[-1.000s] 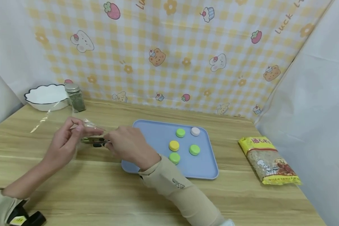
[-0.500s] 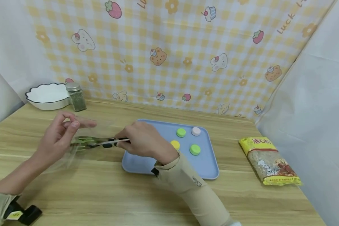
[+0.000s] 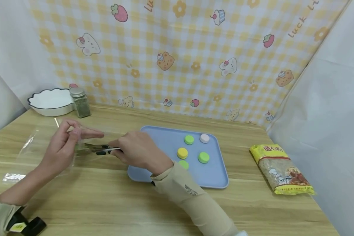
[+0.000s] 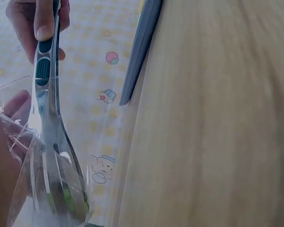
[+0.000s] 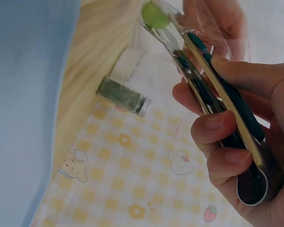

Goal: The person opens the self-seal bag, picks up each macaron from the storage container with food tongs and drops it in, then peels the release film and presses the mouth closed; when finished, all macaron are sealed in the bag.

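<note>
My right hand point(image 3: 142, 150) grips metal tongs point(image 5: 234, 106) with dark green pads on their arms. The tong heads reach into a clear plastic bag point(image 3: 23, 157), and in the right wrist view a round green macaron point(image 5: 155, 15) lies between them. My left hand point(image 3: 60, 147) holds the bag near its mouth, thumb against the plastic and forefinger stretched to the right. In the left wrist view the tongs point(image 4: 47, 104) run down into the bag point(image 4: 57, 213), whose film blurs the green inside. Beneath my right hand is a blue tray point(image 3: 162, 136) bearing several macarons point(image 3: 203, 157).
A white scalloped dish point(image 3: 51, 100) and a jar of dried herbs point(image 3: 81, 104) stand at the back left. On the right lies a yellow-ended pasta packet point(image 3: 281, 170). A patterned cloth point(image 3: 179, 82) hangs behind the table.
My right hand drew the tongs rightward, then brought them back left into the bag. The left hand shifted slightly, and the bag now spreads out farther left beneath it.
</note>
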Tool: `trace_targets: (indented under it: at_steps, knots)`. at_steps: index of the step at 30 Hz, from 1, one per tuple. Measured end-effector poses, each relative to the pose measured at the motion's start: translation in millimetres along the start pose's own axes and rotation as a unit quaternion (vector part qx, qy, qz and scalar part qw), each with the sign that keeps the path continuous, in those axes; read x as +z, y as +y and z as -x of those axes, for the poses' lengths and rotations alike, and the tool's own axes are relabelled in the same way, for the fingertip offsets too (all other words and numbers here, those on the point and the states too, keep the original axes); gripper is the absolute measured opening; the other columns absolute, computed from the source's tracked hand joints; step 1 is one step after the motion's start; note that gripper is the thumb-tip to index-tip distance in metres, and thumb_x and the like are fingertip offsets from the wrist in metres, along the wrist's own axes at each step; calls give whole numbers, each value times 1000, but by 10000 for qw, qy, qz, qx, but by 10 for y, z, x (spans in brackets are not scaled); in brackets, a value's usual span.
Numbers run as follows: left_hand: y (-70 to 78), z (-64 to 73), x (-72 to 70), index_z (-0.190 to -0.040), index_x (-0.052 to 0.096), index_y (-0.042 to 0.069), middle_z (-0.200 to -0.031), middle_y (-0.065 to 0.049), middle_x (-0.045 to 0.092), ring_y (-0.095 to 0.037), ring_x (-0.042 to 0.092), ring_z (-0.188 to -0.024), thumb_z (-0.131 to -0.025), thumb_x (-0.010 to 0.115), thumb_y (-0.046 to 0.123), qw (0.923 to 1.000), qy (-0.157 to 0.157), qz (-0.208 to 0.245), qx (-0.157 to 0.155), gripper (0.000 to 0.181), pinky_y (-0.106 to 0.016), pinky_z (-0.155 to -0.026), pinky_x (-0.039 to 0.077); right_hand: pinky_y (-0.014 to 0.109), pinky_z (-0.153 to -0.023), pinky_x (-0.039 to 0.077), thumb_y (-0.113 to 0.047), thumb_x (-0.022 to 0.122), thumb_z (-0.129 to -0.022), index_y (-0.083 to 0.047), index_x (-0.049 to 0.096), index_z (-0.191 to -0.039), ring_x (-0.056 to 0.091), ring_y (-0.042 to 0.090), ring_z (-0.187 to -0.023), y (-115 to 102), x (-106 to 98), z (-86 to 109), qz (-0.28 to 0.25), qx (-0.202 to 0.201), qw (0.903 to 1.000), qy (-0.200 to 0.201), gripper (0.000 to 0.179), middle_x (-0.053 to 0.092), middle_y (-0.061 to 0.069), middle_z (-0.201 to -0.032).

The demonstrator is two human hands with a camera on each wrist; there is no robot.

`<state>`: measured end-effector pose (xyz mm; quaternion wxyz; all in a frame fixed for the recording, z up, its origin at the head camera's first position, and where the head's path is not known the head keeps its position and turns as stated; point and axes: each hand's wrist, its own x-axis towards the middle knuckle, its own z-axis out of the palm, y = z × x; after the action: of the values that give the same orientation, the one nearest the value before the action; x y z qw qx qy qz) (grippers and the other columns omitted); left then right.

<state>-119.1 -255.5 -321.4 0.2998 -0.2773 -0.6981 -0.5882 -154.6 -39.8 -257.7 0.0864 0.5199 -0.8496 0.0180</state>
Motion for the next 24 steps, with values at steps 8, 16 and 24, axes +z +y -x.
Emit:
trace_targets:
  at_steps: [8,16,24]
  knots:
    - [33,-17,48,-89,29,-14,-97,-20,67,-16,66,-89,-98,23,-6,9970,-251,723,104,14,-16,-75,44,17,-47,33,-29,57,-94,-26,70,-103,45,1,-51,-48,72,-71,147,-81,9998,91,16,56,-11,-63]
    - [45,-17,68,-89,29,-15,-98,-23,67,-21,64,-99,-98,25,-7,9961,-377,779,147,13,-23,-91,40,18,-50,35,-28,57,-94,-26,71,-98,47,1,-53,-105,80,-126,387,-61,9992,34,15,60,-11,-68]
    - [33,-32,-10,-90,34,-15,-96,-15,69,-12,66,-85,-95,29,-13,9983,-118,482,310,7,-14,-72,42,17,-46,35,-24,57,-94,-25,72,-102,46,1,-52,-75,-52,-46,-33,177,9994,-312,17,62,-12,-72]
